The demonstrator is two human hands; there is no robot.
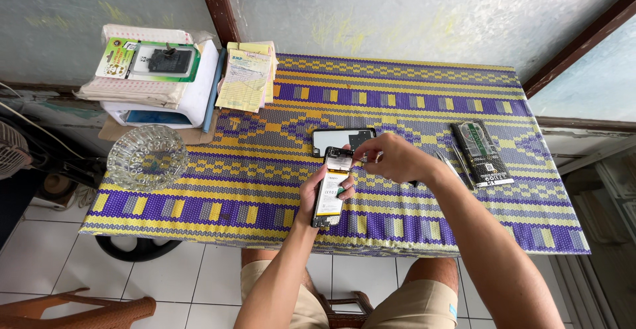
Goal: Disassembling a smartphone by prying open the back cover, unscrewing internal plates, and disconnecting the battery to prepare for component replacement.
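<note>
Now | left hand (317, 193) grip grasping opened phone (332, 186) | long axis away, upright-tilted | right hand (391, 159) grip pinching its top

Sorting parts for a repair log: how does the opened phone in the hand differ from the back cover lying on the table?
The phone is held upright-ish in the left hand, internals showing; the back cover lies flat on the mat, untouched. The phone points lengthwise away; the cover lies crosswise. Both are dark, similar-sized rectangles.

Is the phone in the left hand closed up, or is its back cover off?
Off. The phone in the left hand shows its battery and boards; the back cover lies on the mat.
</note>
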